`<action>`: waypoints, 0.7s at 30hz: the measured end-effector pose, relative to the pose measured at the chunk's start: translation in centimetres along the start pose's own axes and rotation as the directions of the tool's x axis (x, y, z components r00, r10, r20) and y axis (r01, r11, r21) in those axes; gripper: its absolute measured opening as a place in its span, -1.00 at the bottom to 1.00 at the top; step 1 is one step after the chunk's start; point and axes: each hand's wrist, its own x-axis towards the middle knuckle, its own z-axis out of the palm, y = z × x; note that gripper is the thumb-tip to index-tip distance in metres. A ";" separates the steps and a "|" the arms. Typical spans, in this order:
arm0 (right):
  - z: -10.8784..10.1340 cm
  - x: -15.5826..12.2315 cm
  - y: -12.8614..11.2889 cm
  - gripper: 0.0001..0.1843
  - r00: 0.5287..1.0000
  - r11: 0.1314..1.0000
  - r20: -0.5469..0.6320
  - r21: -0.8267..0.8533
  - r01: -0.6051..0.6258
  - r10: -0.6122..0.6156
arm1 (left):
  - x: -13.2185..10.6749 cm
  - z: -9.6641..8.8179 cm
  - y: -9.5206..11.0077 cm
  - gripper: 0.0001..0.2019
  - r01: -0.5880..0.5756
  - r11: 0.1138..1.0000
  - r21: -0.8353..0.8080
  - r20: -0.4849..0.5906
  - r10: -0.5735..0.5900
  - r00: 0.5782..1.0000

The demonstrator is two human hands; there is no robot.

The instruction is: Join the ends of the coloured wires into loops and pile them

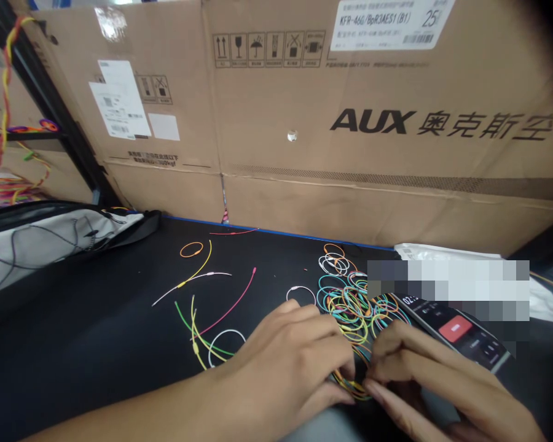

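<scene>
Thin coloured cable loops, like wire key rings, lie in a tangled pile (350, 307) on the black table. Just in front of the pile, a small bunch of yellow, orange and green cable loops (354, 388) is between my hands. My left hand (299, 350) is closed, its thumb and fingers pinching the left side of this bunch. My right hand (442, 374) has its thumb and fingertips pressed together at the bunch's right side. How many loops each hand grips is hidden. A white loop (228, 331) lies partly behind my left hand.
Unjoined cables, including a pink cable (233, 310), lie left on the black table (120, 319). A lit phone (458, 331) lies at right near a white packet (442, 250). A large cardboard box (267, 123) stands behind. A grey-black bag (64, 239) sits at far left.
</scene>
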 end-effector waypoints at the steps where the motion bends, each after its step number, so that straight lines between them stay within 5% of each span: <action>1: -0.4 0.1 0.3 -0.91 1.000 0.996 -0.011 -0.086 0.006 -0.007 | 0.0 -0.1 0.0 -0.78 -0.001 1.000 0.023 0.016 0.000 1.000; 5: -1.1 0.4 2.3 -0.50 0.996 0.922 -0.077 -0.381 -0.064 0.037 | 0.4 -0.6 -0.2 -0.69 0.035 0.999 0.020 0.073 -0.036 0.997; 10: 0.1 0.4 4.6 -0.15 0.987 0.877 0.057 -0.467 -0.110 0.153 | 0.6 -0.4 -0.7 -0.37 0.028 0.999 0.044 0.091 -0.032 0.995; 13: 0.6 0.3 4.9 -0.13 0.982 0.879 0.114 -0.471 -0.078 0.149 | 0.5 0.1 -1.0 -0.32 -0.024 0.995 0.095 0.123 0.012 0.992; 18: 0.3 0.4 4.2 -0.32 0.986 0.894 0.099 -0.441 -0.079 0.136 | 0.5 0.4 -1.0 -0.52 -0.044 0.991 0.129 0.150 0.024 0.988; 21: 0.3 1.0 4.7 -0.25 0.992 0.897 0.052 -0.434 -0.081 0.115 | 0.6 0.3 -1.0 -0.58 -0.058 0.992 0.115 0.137 0.042 0.990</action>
